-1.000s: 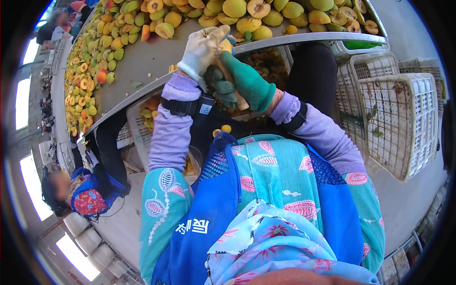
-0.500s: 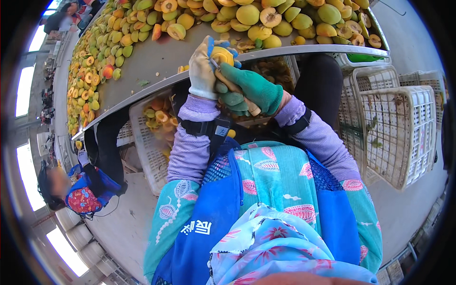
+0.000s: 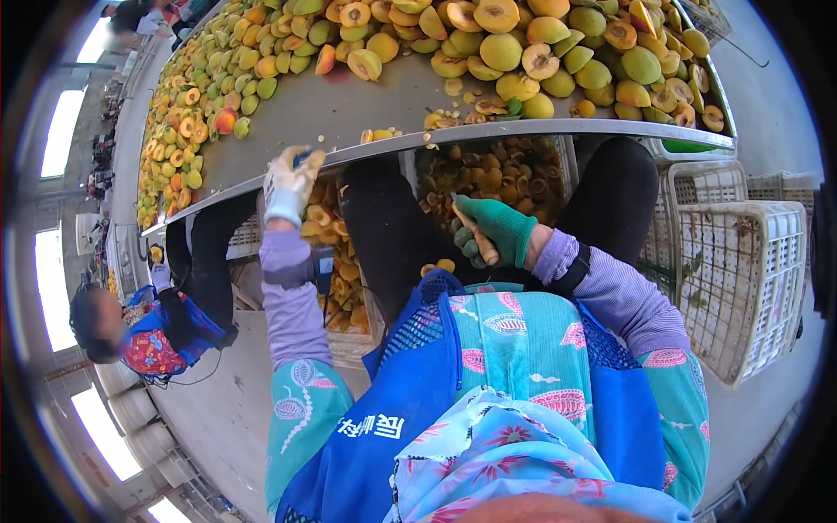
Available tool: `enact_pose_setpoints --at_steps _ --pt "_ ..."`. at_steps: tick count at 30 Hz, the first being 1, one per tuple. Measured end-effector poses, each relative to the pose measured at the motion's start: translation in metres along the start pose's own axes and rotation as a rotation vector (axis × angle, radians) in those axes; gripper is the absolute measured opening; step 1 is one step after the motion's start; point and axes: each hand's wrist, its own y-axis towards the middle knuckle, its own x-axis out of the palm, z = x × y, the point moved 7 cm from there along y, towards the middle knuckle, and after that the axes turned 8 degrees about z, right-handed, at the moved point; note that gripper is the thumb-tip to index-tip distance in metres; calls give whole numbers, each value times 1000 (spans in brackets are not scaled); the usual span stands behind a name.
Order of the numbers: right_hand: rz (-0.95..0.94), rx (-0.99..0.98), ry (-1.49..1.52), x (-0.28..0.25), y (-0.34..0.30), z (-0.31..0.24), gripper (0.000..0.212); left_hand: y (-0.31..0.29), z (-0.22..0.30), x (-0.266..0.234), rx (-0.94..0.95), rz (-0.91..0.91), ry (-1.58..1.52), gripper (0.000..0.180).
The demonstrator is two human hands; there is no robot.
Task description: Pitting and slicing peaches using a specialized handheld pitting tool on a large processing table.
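Note:
My right hand, in a green glove, is closed round a small wooden-handled knife, its blade not distinguishable. It is above my lap, in front of a crate of peach pieces and scraps. My left hand, in a white and blue glove, is by the table's near edge, above a crate of halved peaches. Its fingers are curled and smeared, so whether they hold anything is unclear. Many yellow-green peach halves are heaped on the metal table beyond both hands.
White plastic crates stand to my right. A co-worker sits at the left along the same table. Small peach scraps lie by the table's raised rim. My knees reach under the table.
My hands have moved apart. The left, which held a yellow peach against the knife, has swung left over the crate. The right has drawn back slightly toward me, still gripping the knife.

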Motion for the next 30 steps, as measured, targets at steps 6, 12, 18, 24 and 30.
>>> enact_pose_setpoints --at_steps 6,12,18,24,30 --pt "111 -478 -304 26 -27 -112 42 122 99 98 100 -147 -148 68" --pt "491 -1156 -791 -3 -9 -167 45 81 158 108 232 -297 -357 51" --pt "552 -1172 -937 5 -5 -160 40 5 182 102 41 -479 -1475 40" --pt "512 -1175 -854 8 -18 -157 41 -12 195 79 464 -84 -899 40" --pt "478 -1217 -963 14 -22 -151 41 -13 176 90 -155 -59 -1458 36"
